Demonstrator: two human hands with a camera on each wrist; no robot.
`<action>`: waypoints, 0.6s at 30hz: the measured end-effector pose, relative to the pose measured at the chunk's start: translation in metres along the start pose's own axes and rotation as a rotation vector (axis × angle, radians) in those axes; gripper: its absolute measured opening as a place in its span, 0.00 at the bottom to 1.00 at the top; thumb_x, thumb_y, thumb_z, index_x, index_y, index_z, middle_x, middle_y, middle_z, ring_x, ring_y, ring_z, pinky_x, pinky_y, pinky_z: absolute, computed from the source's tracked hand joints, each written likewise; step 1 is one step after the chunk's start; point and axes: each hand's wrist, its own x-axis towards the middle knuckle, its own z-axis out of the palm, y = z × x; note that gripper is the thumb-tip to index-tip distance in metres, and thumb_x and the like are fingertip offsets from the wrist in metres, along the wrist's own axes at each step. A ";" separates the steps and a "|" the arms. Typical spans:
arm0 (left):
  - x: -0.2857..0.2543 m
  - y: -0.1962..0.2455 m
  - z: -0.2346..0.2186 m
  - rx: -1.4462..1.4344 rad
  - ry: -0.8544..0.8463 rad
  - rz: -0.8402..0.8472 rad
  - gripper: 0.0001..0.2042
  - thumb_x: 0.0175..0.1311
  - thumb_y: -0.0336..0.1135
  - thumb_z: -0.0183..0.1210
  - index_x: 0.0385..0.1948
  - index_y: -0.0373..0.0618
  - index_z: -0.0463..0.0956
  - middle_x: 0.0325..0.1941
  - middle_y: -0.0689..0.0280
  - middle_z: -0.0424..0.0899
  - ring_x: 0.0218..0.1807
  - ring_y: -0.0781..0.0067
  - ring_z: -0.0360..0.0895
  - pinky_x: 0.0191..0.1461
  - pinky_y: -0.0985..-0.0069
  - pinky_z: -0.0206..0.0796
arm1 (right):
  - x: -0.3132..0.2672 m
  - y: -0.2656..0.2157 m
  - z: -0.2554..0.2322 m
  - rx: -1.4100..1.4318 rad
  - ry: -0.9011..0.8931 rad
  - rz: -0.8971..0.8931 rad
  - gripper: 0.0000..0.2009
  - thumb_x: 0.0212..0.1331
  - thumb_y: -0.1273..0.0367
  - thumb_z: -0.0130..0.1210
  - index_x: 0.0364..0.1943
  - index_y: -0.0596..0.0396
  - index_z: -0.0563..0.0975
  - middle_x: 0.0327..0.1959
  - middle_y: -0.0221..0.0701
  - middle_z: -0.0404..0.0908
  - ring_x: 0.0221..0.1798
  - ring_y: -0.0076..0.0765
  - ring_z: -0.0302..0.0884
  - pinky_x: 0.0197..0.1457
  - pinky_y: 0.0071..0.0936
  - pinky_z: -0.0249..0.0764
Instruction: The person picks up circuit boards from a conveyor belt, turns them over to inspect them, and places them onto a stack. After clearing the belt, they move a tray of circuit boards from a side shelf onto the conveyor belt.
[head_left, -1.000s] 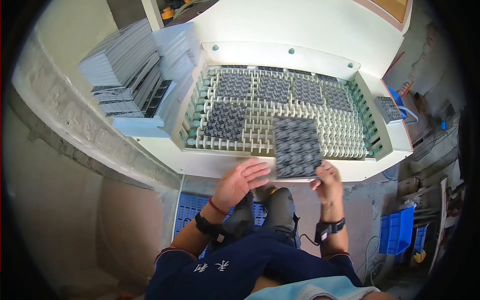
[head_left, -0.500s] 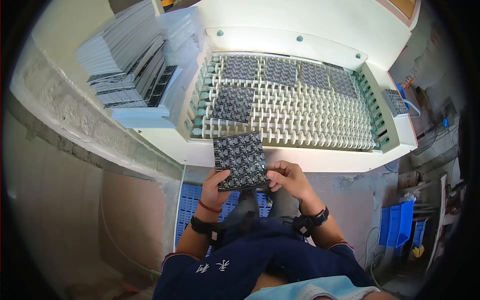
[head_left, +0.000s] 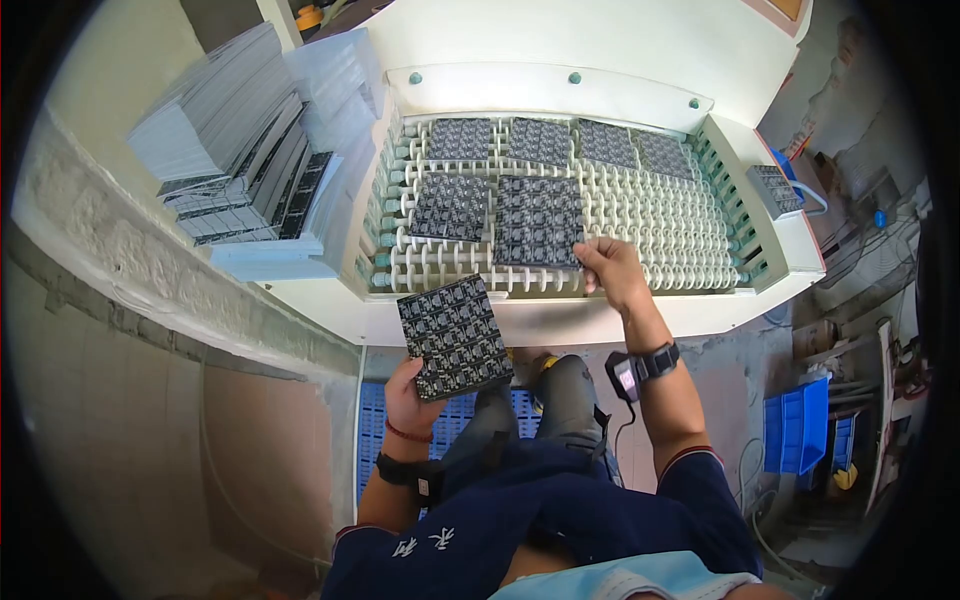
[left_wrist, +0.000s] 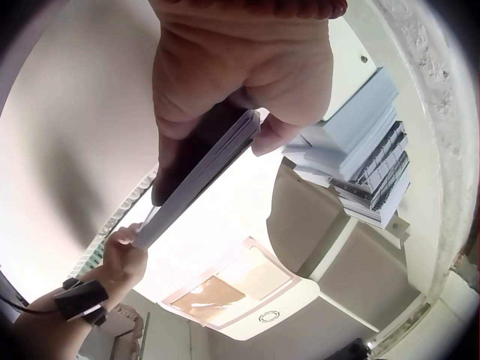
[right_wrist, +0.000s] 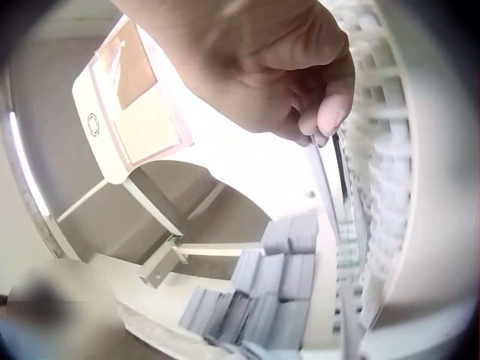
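Observation:
My left hand grips a thin stack of black printed circuit board panels by its lower left corner, thumb on top, in front of the machine's front edge. Several layers show in the edge of this stack in the left wrist view. Over the rollers, my right hand pinches the near right corner of a single circuit board panel. That panel lies flat beside another panel on its left. In the right wrist view the pinched panel's edge shows under my fingertips.
White rollers fill the machine bed, with a row of panels farther back. Tall stacks of panels and pale sheets stand at the left. One panel sits on the right ledge. A blue bin is at the lower right.
The panels passed from my right hand to my left, which was empty at first. My right hand then carried one panel forward onto the rollers, beside the front left panel.

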 end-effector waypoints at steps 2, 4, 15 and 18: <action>-0.001 -0.001 0.000 0.005 0.024 0.003 0.22 0.54 0.31 0.46 0.51 0.31 0.62 0.50 0.50 0.72 0.49 0.54 0.72 0.54 0.58 0.63 | 0.021 -0.006 -0.008 -0.171 0.037 -0.002 0.10 0.54 0.68 0.55 0.23 0.64 0.76 0.12 0.27 0.72 0.11 0.18 0.66 0.13 0.14 0.62; 0.000 -0.002 -0.004 -0.006 -0.005 -0.011 0.22 0.54 0.28 0.45 0.52 0.28 0.59 0.51 0.47 0.70 0.51 0.52 0.70 0.55 0.59 0.64 | 0.029 -0.009 -0.019 -0.342 0.076 -0.002 0.11 0.53 0.68 0.55 0.23 0.65 0.77 0.12 0.27 0.72 0.11 0.18 0.66 0.13 0.14 0.62; 0.002 -0.012 -0.003 0.107 0.056 -0.018 0.16 0.59 0.25 0.43 0.50 0.29 0.62 0.47 0.50 0.73 0.48 0.57 0.73 0.52 0.61 0.66 | 0.028 -0.001 -0.120 -0.734 0.446 -0.165 0.13 0.49 0.64 0.58 0.29 0.63 0.78 0.17 0.32 0.76 0.19 0.24 0.71 0.26 0.24 0.68; 0.007 -0.019 0.002 0.118 0.033 -0.035 0.16 0.60 0.25 0.42 0.50 0.30 0.62 0.49 0.51 0.72 0.49 0.57 0.72 0.54 0.60 0.65 | 0.003 -0.008 -0.091 -0.672 0.331 -0.207 0.14 0.49 0.62 0.59 0.32 0.60 0.79 0.25 0.33 0.80 0.27 0.24 0.74 0.31 0.24 0.70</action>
